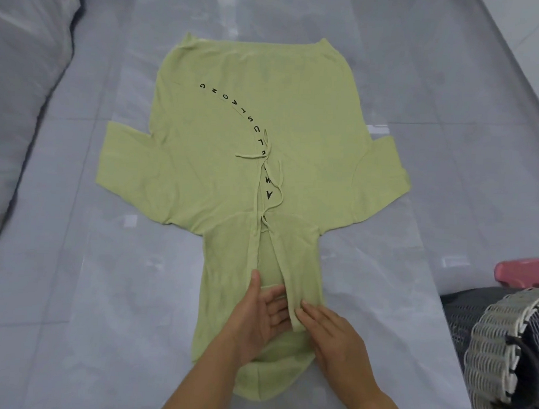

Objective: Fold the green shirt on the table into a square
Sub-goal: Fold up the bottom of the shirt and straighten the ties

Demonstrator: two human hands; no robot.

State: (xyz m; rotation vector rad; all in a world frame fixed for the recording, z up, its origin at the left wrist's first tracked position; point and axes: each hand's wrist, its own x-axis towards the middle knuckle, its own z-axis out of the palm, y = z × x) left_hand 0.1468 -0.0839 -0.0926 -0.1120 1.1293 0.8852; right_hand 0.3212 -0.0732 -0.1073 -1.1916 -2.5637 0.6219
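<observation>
The green shirt [249,135] lay flat on the table [90,258] with its long axis running straight away from you: hem at the far end, sleeves spread to either side, and the hood [225,264] pointing back at you, nearest your body. Both of your hands sat on that hood, close together, either side of its front edge band. Your left hand [257,315] had its fingers extended and relaxed, gripping nothing. Your right hand [336,343] lay flat with straight fingers pressing the cloth just beside the band. Neither hand was nearer, so by my reading the coming fold had to go away from you, carrying the hood up along that axis onto the chest, clear of the woven basket [496,353] at your right.
</observation>
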